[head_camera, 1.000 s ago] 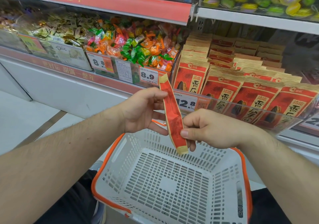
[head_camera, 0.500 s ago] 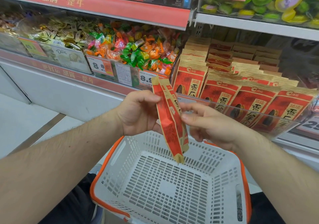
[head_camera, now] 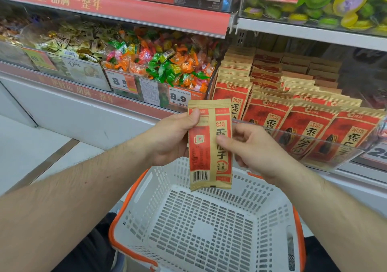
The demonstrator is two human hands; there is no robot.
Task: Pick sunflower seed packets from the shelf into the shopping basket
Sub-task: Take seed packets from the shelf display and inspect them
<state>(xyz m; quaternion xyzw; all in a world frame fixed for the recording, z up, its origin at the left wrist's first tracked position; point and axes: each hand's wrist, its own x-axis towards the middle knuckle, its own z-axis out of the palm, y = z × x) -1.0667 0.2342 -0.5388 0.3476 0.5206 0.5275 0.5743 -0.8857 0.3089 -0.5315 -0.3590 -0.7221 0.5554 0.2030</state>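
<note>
A red and tan sunflower seed packet (head_camera: 209,146) hangs upright above the white shopping basket (head_camera: 188,240), its back with the barcode facing me. My left hand (head_camera: 171,137) pinches its upper left edge with the thumb on top. My right hand (head_camera: 251,148) holds its right side, thumb pressed on the middle of the packet. Rows of the same seed packets (head_camera: 303,123) stand on the shelf at the right, behind a clear plastic front. The basket holds nothing that I can see.
The basket has an orange rim (head_camera: 134,188) and sits low in front of me. Bins of wrapped candies (head_camera: 163,66) fill the shelf to the left, with price tags (head_camera: 178,99) along the front. An upper shelf (head_camera: 314,33) runs above the packets.
The packet was edge-on to me and has turned to show its flat back. My right hand shifted from its lower edge to its right side.
</note>
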